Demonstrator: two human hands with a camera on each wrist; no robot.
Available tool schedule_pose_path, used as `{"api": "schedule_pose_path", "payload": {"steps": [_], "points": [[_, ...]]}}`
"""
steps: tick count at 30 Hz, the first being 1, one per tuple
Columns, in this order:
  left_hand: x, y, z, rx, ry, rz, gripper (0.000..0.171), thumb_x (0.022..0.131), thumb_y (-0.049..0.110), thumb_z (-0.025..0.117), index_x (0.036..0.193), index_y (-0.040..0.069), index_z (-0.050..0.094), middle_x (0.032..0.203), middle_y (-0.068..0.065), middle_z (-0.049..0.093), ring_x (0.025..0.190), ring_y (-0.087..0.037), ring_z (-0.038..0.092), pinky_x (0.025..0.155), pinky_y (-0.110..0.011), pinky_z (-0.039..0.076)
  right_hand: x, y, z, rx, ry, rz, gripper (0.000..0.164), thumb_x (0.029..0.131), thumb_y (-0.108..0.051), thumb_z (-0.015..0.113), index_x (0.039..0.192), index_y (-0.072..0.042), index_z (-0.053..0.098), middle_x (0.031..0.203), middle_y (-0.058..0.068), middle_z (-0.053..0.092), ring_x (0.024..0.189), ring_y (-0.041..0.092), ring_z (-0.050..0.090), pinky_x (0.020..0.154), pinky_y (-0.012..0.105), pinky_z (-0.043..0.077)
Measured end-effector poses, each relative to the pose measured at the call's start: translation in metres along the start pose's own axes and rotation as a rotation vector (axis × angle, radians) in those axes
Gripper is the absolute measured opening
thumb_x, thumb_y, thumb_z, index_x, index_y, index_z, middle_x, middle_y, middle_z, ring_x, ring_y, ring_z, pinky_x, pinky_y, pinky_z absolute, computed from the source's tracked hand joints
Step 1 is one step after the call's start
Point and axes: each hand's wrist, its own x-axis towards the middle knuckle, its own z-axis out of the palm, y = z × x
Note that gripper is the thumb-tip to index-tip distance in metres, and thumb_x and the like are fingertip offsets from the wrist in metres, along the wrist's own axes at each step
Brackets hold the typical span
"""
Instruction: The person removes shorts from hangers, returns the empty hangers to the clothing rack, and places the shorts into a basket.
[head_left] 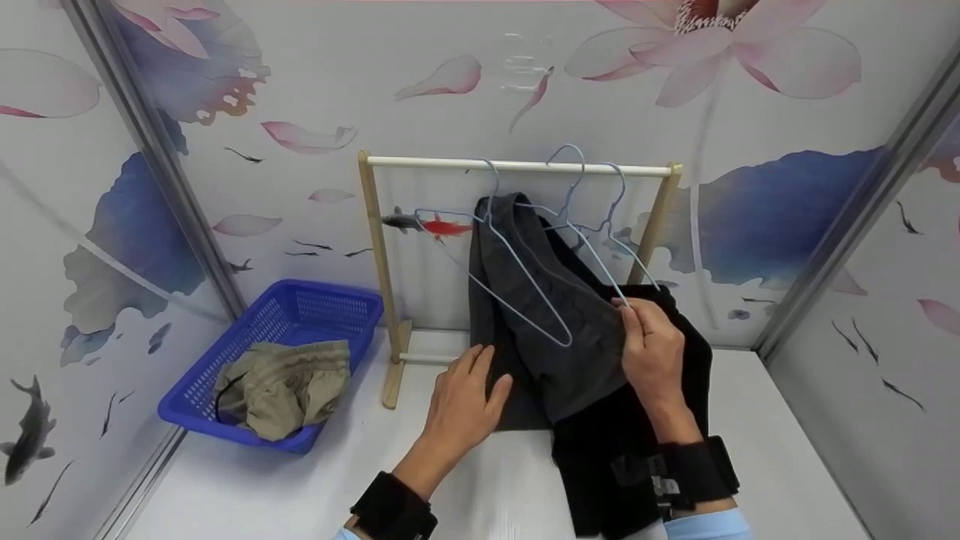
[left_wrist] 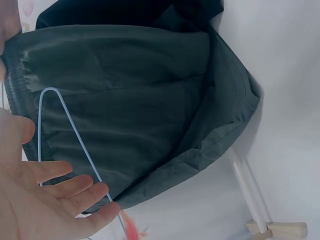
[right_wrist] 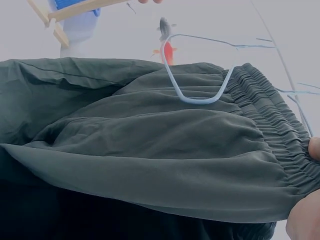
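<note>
Dark grey shorts (head_left: 570, 345) with a gathered elastic waistband (right_wrist: 270, 120) hang about a pale blue wire hanger (head_left: 568, 343), whose lower corner lies in front of the cloth. My right hand (head_left: 652, 352) pinches the waistband at its right edge, beside a second hanger's wire (head_left: 598, 260). At the left side of the shorts is my left hand (head_left: 465, 394), its fingers spread and loosely bent. In the left wrist view those fingers (left_wrist: 82, 192) are close to the hanger wire; whether they touch it I cannot tell.
A wooden rack with a white rail (head_left: 427, 162) stands at the back wall. Black clothing (head_left: 607, 465) hangs at the right, behind the shorts. On the left, a blue basket (head_left: 184, 409) holds a crumpled khaki garment (head_left: 292, 382). Another hanger (head_left: 619, 184) hangs on the rail.
</note>
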Motion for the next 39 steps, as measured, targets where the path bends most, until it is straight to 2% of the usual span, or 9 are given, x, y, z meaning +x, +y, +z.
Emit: {"api": "schedule_pose_path", "payload": {"steps": [9,13,18,24,35,39], "points": [[-0.005,-0.006,0.002,-0.011,0.003,-0.019,0.053,0.101,0.039,0.047,0.138,0.0,0.051,0.138,-0.02,0.051,0.124,-0.036,0.052,0.095,-0.054,0.043,-0.018,0.002,0.0,0.027,0.037,-0.013,0.014,0.087,0.015,0.059,0.091,0.01,0.071,0.092,0.025,0.069,0.085,0.038,0.065,0.078,0.014,0.042],[-0.007,-0.009,0.002,-0.03,0.014,-0.042,0.053,0.101,0.038,0.048,0.138,0.001,0.051,0.139,-0.02,0.05,0.124,-0.036,0.051,0.096,-0.054,0.043,-0.022,-0.013,-0.001,0.026,0.042,-0.038,0.013,0.084,0.021,0.057,0.089,0.015,0.068,0.09,0.031,0.067,0.082,0.044,0.063,0.077,0.019,0.044],[-0.007,-0.011,0.0,-0.046,0.035,-0.055,0.052,0.1,0.038,0.049,0.138,0.001,0.052,0.138,-0.019,0.051,0.124,-0.036,0.052,0.096,-0.055,0.043,-0.025,-0.033,-0.008,0.025,0.027,-0.009,0.012,0.084,0.021,0.057,0.089,0.017,0.067,0.091,0.033,0.066,0.083,0.046,0.062,0.077,0.018,0.044],[-0.001,-0.01,-0.006,-0.055,0.057,-0.057,0.054,0.101,0.041,0.047,0.137,0.002,0.052,0.138,-0.019,0.051,0.124,-0.036,0.052,0.097,-0.055,0.042,-0.027,-0.03,-0.014,0.016,0.022,0.02,0.012,0.085,0.02,0.058,0.089,0.016,0.068,0.091,0.031,0.067,0.083,0.045,0.063,0.076,0.017,0.043],[-0.007,-0.009,-0.007,-0.073,0.074,-0.048,0.052,0.1,0.037,0.05,0.137,0.001,0.052,0.137,-0.02,0.051,0.124,-0.037,0.051,0.095,-0.056,0.043,-0.038,-0.022,-0.019,0.003,-0.028,0.058,0.012,0.086,0.019,0.058,0.09,0.015,0.069,0.09,0.031,0.067,0.08,0.046,0.062,0.075,0.012,0.044],[-0.01,-0.008,-0.008,-0.088,0.082,-0.048,0.053,0.101,0.038,0.049,0.137,0.0,0.052,0.137,-0.02,0.051,0.124,-0.036,0.051,0.095,-0.056,0.042,-0.044,-0.01,-0.019,0.007,-0.029,0.079,0.011,0.087,0.017,0.058,0.09,0.015,0.069,0.09,0.03,0.068,0.082,0.045,0.064,0.076,0.013,0.044]]}}
